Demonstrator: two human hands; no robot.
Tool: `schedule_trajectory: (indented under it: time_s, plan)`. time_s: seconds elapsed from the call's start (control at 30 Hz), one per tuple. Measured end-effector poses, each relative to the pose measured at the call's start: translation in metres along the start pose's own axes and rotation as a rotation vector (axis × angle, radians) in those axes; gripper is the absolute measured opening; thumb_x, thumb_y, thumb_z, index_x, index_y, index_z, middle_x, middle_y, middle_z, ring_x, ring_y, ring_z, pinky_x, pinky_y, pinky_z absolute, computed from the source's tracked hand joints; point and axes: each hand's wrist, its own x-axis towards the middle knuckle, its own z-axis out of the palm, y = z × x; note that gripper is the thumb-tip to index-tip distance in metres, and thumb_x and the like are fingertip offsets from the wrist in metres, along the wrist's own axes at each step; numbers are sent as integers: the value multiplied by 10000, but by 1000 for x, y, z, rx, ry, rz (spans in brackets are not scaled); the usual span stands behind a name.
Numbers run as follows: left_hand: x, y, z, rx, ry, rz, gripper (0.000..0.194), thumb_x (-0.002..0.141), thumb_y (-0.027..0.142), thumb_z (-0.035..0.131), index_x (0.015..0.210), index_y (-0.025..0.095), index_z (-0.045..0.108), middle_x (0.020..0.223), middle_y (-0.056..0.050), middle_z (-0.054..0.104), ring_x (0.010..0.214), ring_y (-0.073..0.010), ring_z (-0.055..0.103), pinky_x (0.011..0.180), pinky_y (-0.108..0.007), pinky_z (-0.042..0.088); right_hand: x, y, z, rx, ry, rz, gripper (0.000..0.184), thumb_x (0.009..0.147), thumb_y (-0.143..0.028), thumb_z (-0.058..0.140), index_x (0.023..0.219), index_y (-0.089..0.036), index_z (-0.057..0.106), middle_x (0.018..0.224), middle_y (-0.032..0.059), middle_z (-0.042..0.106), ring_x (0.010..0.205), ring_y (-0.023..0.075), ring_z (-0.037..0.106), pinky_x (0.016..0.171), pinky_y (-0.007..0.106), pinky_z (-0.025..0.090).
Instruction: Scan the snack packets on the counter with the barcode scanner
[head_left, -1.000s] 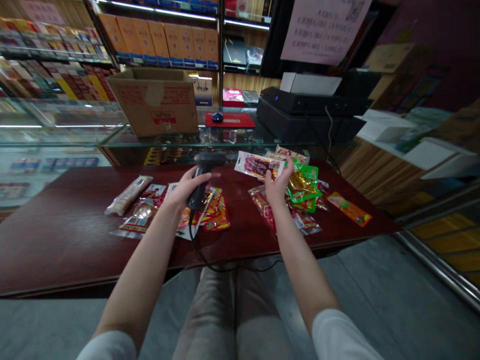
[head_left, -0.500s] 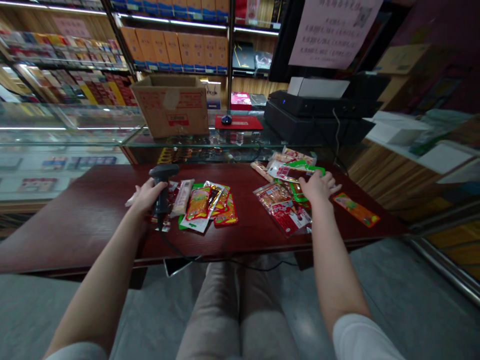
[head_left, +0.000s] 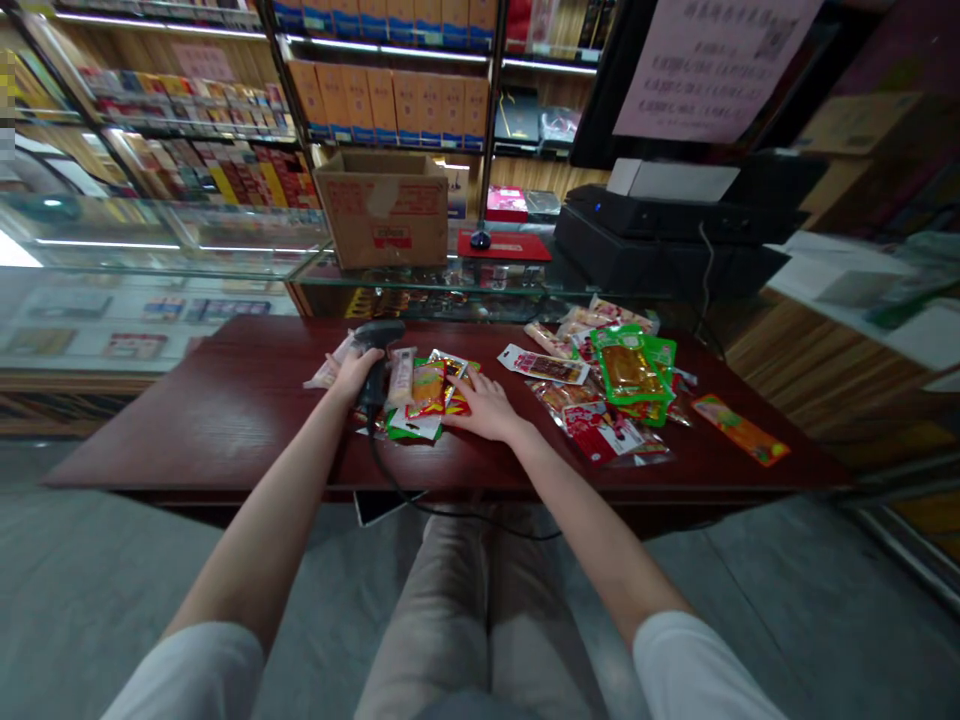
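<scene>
Head: glossy packets, pistol-shaped scanner

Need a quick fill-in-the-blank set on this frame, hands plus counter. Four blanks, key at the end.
1. The hand gripping the scanner is the person's ____.
2. The other hand is at one packet pile; the untouched pile lies on the picture's ____ side.
3. The computer mouse sits on a mat coloured ____.
4. The cardboard box stands on a counter topped with ____.

Missing words: left; right; red; glass.
</scene>
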Motion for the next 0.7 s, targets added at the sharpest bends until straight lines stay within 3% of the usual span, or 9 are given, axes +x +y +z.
schedule_trajectory:
  time_s: [0.13, 0.3, 0.4, 0.53, 0.6, 0.7]
  plan:
    - [8, 7, 20, -29, -41, -14, 277, 764, 441, 508, 727, 215, 664, 816, -99, 718, 1202, -339, 557, 1159, -585, -119, 31, 18, -9, 23, -22, 19, 978, 708, -642, 724, 1522, -259, 342, 1608, 177, 239, 1456, 392, 274, 1149, 543, 235]
    - [16, 20, 40, -72, -18, -24, 249, 737, 445, 548, 680, 223, 646, 871, -97, 721, 1226, -357, 532, 1169, -585, -37, 58, 42, -9, 162, 90, 28, 1178, 621, -526, 816, 1555, -163, 196, 1580, 223, 262, 1473, 327, 267, 1177, 461, 233]
    - [16, 23, 44, -97, -27, -21, 251, 740, 442, 537, 678, 222, 639, 831, -89, 711, 1196, -349, 549, 1167, -591, 1, 60, 44, -12, 147, 83, 111, 1257, 552, -545, 843, 1536, -110, 193, 1569, 270, 224, 1474, 361, 244, 1169, 460, 242]
    - [13, 23, 39, -144, 7, -12, 215, 726, 415, 526, 719, 222, 619, 790, -71, 690, 1196, -326, 542, 1175, -588, 22, 51, 39, -23, -14, 73, 307, 1086, 580, -584, 818, 1422, -57, 379, 1438, 289, 419, 1372, 416, 381, 1094, 511, 327]
    - [11, 23, 35, -162, 26, 14, 205, 716, 406, 537, 747, 216, 608, 777, -62, 671, 1227, -326, 516, 1182, -574, 30, 46, 39, -29, -80, 51, 339, 943, 638, -582, 781, 1345, -40, 470, 1368, 284, 492, 1314, 414, 440, 1049, 502, 377]
    - [5, 30, 28, -242, 2, 77, 217, 688, 409, 580, 773, 210, 591, 729, -48, 626, 1143, -323, 557, 1146, -541, 240, 41, 45, -39, -119, 42, 280, 686, 728, -473, 735, 1239, -46, 568, 1279, 251, 578, 1223, 358, 536, 998, 421, 429]
